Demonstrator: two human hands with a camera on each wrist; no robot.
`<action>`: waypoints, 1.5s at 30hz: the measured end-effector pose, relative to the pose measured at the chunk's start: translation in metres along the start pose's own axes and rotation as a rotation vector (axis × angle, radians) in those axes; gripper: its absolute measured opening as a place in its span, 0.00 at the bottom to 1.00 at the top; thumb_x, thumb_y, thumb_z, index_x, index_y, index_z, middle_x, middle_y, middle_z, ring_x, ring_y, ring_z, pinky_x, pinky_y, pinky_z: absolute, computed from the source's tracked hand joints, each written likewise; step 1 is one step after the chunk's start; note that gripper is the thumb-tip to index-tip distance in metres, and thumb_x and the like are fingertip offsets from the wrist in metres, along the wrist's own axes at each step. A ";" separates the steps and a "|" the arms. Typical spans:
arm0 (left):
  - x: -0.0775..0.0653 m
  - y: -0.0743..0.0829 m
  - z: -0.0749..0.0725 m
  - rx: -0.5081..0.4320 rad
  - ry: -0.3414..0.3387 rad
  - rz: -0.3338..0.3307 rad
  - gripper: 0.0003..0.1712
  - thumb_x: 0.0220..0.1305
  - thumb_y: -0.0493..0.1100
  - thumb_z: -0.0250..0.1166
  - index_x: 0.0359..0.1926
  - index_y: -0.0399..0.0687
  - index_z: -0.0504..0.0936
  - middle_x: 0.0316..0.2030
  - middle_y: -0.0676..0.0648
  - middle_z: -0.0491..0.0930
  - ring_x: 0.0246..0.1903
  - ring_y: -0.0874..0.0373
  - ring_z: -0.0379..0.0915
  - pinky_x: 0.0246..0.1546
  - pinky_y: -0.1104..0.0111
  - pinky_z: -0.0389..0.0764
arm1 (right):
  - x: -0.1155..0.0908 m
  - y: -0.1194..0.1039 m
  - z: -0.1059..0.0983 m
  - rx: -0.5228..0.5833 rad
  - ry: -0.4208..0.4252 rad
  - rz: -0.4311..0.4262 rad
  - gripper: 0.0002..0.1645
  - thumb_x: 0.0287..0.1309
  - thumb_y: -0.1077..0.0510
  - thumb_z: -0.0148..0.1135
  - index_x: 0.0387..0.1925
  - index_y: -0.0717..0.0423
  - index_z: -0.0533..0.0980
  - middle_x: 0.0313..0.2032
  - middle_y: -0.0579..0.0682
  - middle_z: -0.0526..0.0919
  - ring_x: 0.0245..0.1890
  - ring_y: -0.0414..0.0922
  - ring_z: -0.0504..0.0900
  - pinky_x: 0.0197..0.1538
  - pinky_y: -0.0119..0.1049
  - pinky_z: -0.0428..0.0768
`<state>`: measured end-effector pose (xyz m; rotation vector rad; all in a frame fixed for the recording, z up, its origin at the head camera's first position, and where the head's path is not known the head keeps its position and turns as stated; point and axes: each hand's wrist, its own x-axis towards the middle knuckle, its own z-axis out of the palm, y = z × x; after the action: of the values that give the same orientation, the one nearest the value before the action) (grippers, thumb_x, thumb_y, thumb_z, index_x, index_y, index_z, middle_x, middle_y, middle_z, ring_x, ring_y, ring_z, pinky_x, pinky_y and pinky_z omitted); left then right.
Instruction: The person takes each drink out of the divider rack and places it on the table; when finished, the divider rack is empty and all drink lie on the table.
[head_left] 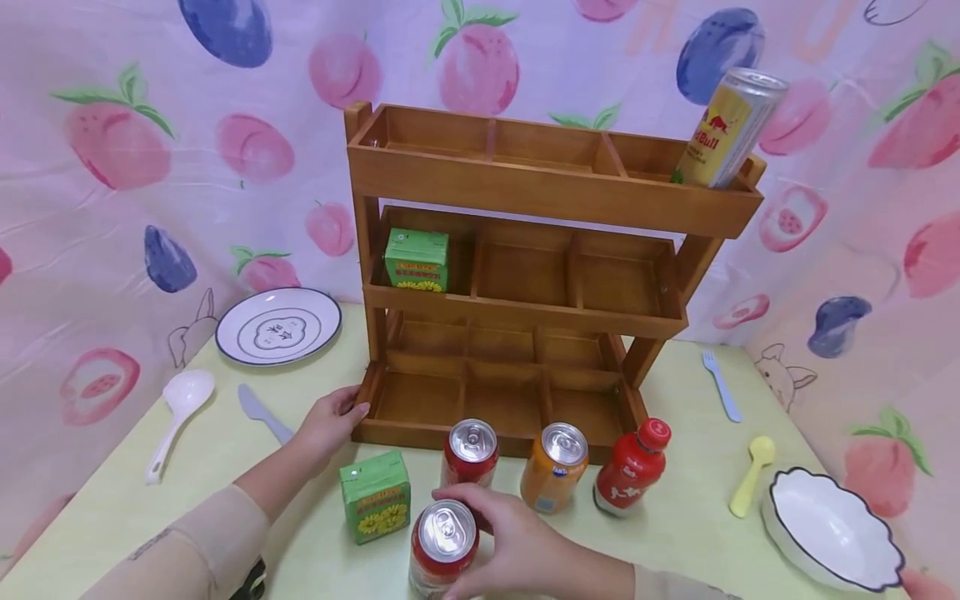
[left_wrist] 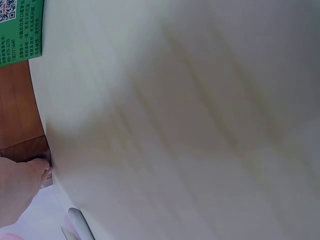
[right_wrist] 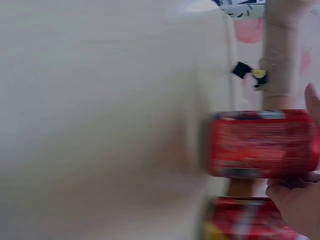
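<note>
My left hand grips the lower left front corner of a three-tier wooden rack; in the left wrist view its fingertips meet the wood. My right hand curls round a red soda can at the table's front, thumb on the near side. Whether that can touches the table is unclear. Just beyond stands a second red can, partly hidden by the first can and my fingers. Left of them is a green drink carton. To the right stand an orange Fanta can and a red bottle.
A Red Bull can leans in the rack's top right compartment. Another green carton sits in the middle tier's left one. A plate, white ladle and knife lie left; fork, yellow spoon and bowl right.
</note>
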<state>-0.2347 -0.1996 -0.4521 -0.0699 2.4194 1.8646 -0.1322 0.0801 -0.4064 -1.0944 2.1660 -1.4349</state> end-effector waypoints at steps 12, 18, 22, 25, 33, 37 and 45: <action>0.002 -0.001 -0.001 -0.004 0.002 0.000 0.27 0.65 0.34 0.49 0.62 0.26 0.55 0.60 0.30 0.58 0.60 0.43 0.54 0.58 0.57 0.59 | 0.076 -0.099 -0.094 -0.293 0.333 -0.155 0.45 0.40 0.44 0.69 0.61 0.49 0.62 0.59 0.40 0.66 0.59 0.36 0.63 0.58 0.33 0.64; 0.004 -0.001 0.001 -0.027 0.008 0.005 0.26 0.65 0.34 0.49 0.61 0.26 0.56 0.59 0.31 0.60 0.59 0.43 0.56 0.57 0.58 0.61 | 0.142 -0.089 -0.126 -0.458 0.429 -0.023 0.56 0.34 0.36 0.69 0.63 0.55 0.58 0.61 0.47 0.65 0.59 0.37 0.62 0.58 0.30 0.64; 0.005 0.000 0.000 -0.018 0.007 0.002 0.26 0.65 0.35 0.49 0.62 0.27 0.56 0.59 0.31 0.59 0.59 0.43 0.56 0.58 0.57 0.60 | 0.174 -0.076 -0.136 -0.366 0.426 0.040 0.54 0.33 0.39 0.72 0.61 0.55 0.60 0.56 0.47 0.69 0.56 0.41 0.67 0.55 0.32 0.68; 0.006 0.000 -0.001 -0.011 0.006 -0.011 0.26 0.65 0.35 0.50 0.62 0.28 0.56 0.60 0.31 0.59 0.59 0.43 0.56 0.57 0.57 0.60 | 0.189 -0.067 -0.138 -0.284 0.421 0.064 0.47 0.33 0.43 0.73 0.57 0.53 0.65 0.48 0.44 0.73 0.48 0.40 0.71 0.49 0.33 0.73; 0.003 0.000 0.000 -0.013 -0.001 -0.002 0.26 0.65 0.34 0.49 0.61 0.26 0.56 0.59 0.30 0.60 0.58 0.42 0.57 0.57 0.57 0.61 | 0.195 -0.062 -0.132 -0.314 0.463 -0.048 0.28 0.40 0.52 0.72 0.46 0.52 0.73 0.40 0.41 0.76 0.41 0.39 0.72 0.43 0.33 0.75; 0.001 0.000 0.000 -0.002 -0.008 -0.004 0.27 0.66 0.35 0.49 0.62 0.26 0.55 0.59 0.30 0.59 0.59 0.42 0.56 0.57 0.56 0.60 | 0.183 -0.066 -0.128 -0.373 0.537 -0.205 0.27 0.40 0.54 0.72 0.45 0.51 0.73 0.40 0.40 0.77 0.39 0.37 0.73 0.44 0.33 0.75; 0.003 -0.003 0.000 -0.020 -0.009 0.010 0.26 0.65 0.34 0.49 0.61 0.25 0.56 0.57 0.30 0.62 0.57 0.42 0.59 0.57 0.56 0.61 | 0.128 -0.104 -0.122 -0.375 0.561 -0.507 0.26 0.42 0.61 0.69 0.46 0.59 0.71 0.42 0.47 0.78 0.41 0.38 0.76 0.45 0.31 0.77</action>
<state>-0.2372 -0.2006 -0.4551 -0.0506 2.4002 1.8892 -0.2490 0.0415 -0.2418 -1.6195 2.7672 -1.7529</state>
